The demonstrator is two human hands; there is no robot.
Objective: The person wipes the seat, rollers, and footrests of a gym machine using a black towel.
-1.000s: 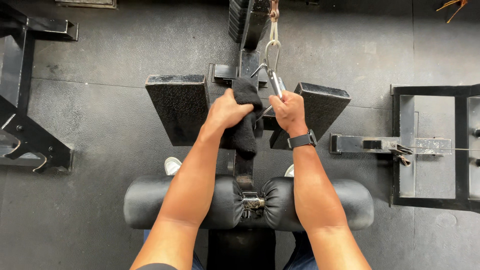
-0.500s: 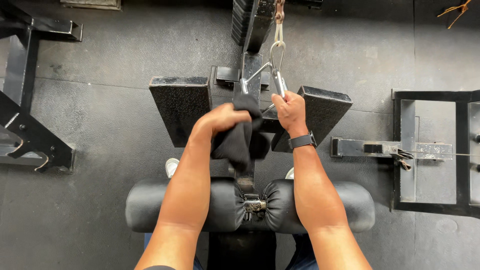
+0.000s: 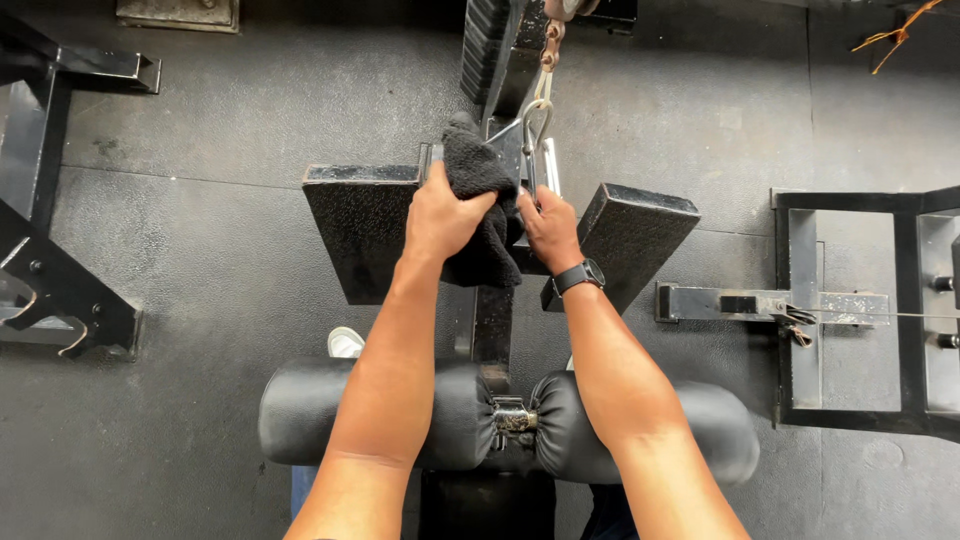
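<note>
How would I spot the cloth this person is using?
Find the black padded roller under the forearms, then follow the left arm up to the left hand. It grips a black cloth, bunched against the metal handle that the right hand holds. It is the only soft, fuzzy thing among hard steel.

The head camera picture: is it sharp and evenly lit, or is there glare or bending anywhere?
Head view: lit softly and evenly, with no hard shadows; the black cloth in the left hand is so dark its folds barely show; the metal handle by the right hand catches bright glints; both hands look reasonably sharp; the frame edges bend slightly.
</note>
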